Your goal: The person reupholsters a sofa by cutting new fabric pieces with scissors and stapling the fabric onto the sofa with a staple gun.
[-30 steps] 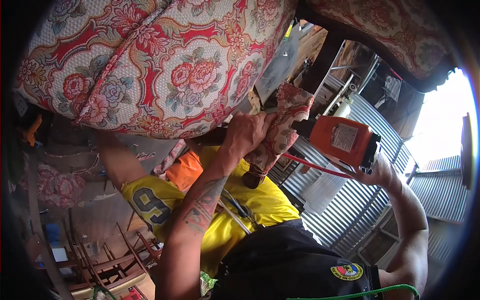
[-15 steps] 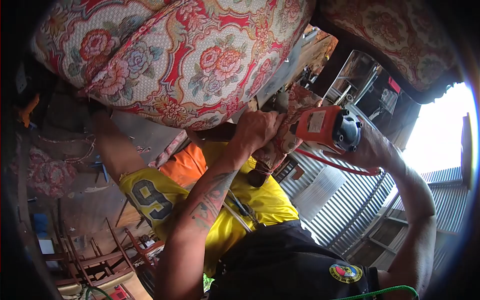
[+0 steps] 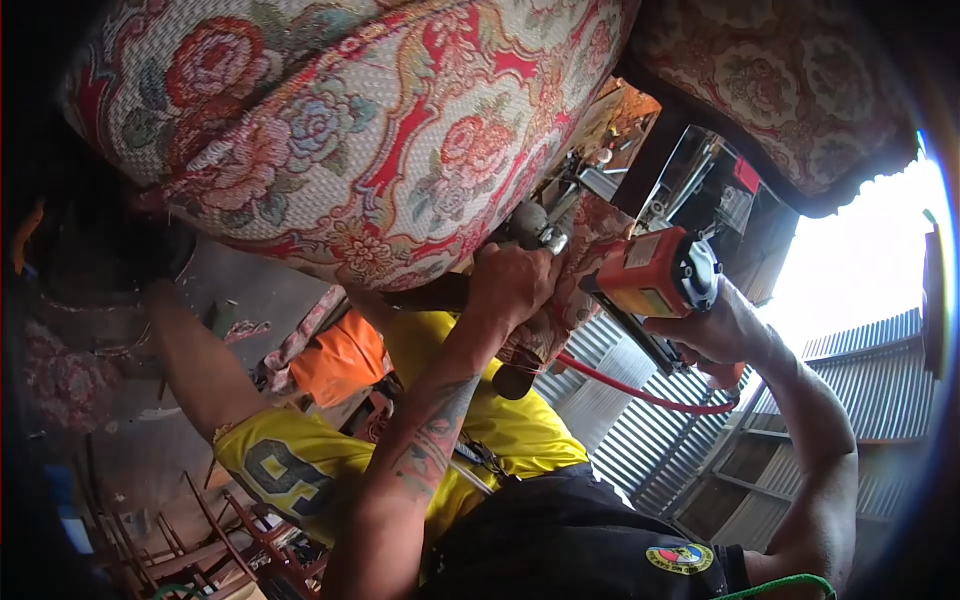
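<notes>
My right hand is wrapped around the handle of a red and black pneumatic staple gun. Its nose points at a flower-patterned fabric piece on a wooden chair arm. My left hand is closed at the near edge of that fabric, with its fingertips partly hidden. A large padded chair seat in red and cream floral cloth bulges above my left hand. Just beyond my knuckles show a rounded grey object and a shiny metal piece that I cannot make out.
A red air hose curves below the staple gun. An upholstered chair back stands at upper right. Wooden chair frames lie at lower left, near an orange cloth. Corrugated metal sheets form the wall at right.
The staple gun has turned and dropped slightly relative to the fabric, with more of its underside showing. The padded seat looks nearer as the view has shifted. My left hand keeps its grip.
</notes>
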